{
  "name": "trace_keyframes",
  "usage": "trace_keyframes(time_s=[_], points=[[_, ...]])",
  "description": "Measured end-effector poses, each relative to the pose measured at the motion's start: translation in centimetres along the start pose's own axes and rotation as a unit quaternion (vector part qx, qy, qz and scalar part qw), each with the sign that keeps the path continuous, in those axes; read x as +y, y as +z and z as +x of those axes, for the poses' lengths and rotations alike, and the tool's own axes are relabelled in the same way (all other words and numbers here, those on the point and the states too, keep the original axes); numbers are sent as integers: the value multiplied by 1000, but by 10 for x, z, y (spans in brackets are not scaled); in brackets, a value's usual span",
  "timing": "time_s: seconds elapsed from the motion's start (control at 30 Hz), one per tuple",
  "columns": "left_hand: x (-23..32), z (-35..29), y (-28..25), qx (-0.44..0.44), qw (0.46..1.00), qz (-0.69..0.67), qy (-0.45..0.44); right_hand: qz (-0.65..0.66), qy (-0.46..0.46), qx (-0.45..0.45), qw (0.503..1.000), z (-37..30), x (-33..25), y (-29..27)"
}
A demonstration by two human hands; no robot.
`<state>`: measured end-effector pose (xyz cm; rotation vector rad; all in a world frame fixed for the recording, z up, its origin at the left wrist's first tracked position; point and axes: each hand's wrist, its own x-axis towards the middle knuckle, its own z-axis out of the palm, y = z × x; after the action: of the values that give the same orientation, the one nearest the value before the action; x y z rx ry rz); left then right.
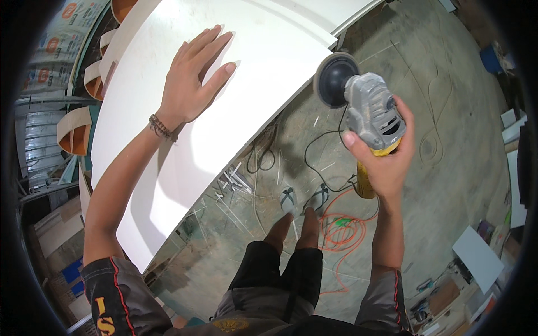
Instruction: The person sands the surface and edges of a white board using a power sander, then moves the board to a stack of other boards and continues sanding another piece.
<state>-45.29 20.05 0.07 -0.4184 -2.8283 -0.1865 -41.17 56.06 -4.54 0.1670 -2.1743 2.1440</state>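
Observation:
My left hand lies flat on a large white panel, fingers stretched out and pointing away from me. In my right hand is an angle grinder with a grey head and a yellow body, my fingers wrapped round it near the head. Its round dark disc is at the panel's right edge; whether it touches the edge I cannot tell. The lower end of the grinder's body hangs below my palm, and a dark cord runs near it.
Orange hose lies coiled on the floor by my feet, with dark cables nearby. White offcut strips are scattered under the panel's edge. Curved wooden pieces stand at the left. Boards and a white sheet lie at the right.

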Motion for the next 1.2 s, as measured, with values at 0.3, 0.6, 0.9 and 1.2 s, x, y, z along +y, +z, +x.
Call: trace_keyframes(time_s=[0.3,0.6,0.9,1.2], points=[[15,1,0,21,997,6,-76,-82,38,64,994,-8,-23,-58],[223,-101,21,93,907,-368,-183,-111,174,178,962,-70,-96,-137],[150,-146,76,520,206,-578,-594,-123,185,164,961,-79,-95,-144],[100,-122,136,534,213,-403,-712,-134,144,174,965,-83,-95,-139]])
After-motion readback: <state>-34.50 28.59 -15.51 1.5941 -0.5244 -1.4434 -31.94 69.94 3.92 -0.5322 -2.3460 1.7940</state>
